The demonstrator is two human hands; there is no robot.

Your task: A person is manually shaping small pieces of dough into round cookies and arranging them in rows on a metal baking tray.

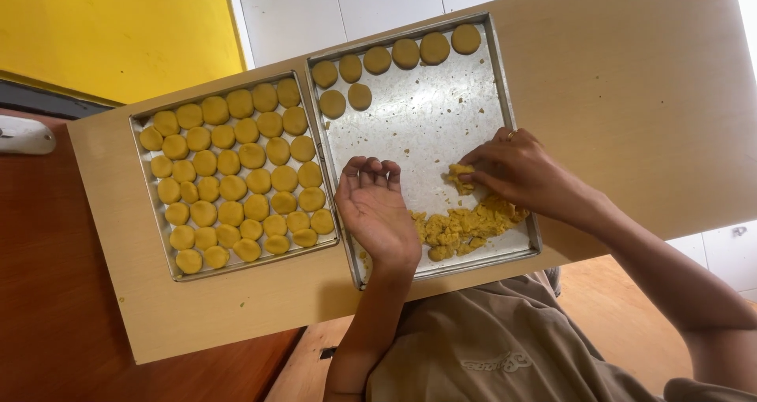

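Note:
My right hand [516,169] pinches a small lump of yellow dough [460,176] over the right metal tray [430,130]. A crumbly heap of the same dough [465,227] lies in that tray's near right corner. My left hand [377,209] rests palm up and empty on the tray's near left side, fingers slightly curled. Several round flattened dough pieces [394,57] line the tray's far edge. The left metal tray [154,228] is filled with rows of round dough pieces [236,173].
Both trays sit on a light wooden board [631,102] laid across a reddish-brown table [47,292]. A yellow wall [118,24] and white tiles [355,0] lie beyond. My beige shirt [489,347] is below the board.

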